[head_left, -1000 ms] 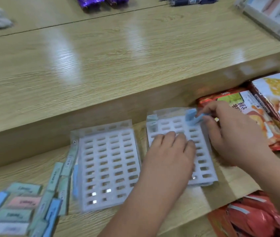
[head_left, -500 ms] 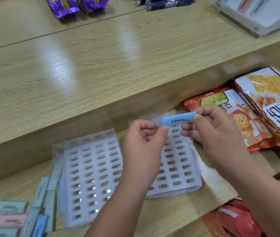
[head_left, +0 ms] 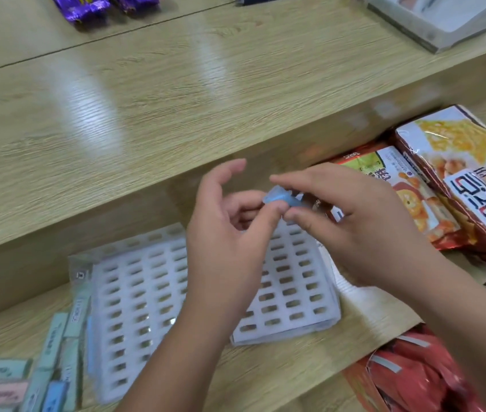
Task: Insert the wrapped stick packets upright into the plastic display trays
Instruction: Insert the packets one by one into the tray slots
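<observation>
In the middle of the frame we see the left hand (head_left: 230, 233) and the right hand (head_left: 351, 224) both pinching one blue packet (head_left: 280, 199), up above the right tray (head_left: 295, 281). The left tray (head_left: 135, 307) lies beside it on the desk (head_left: 280, 376). More packets (head_left: 54, 346) sit lower left.

Shop: shelved snack bags (head_left: 470, 185)

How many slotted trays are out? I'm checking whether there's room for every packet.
2, both on the lower shelf: the left tray beside the loose packets, the right tray beneath the hands, partly hidden.
</observation>
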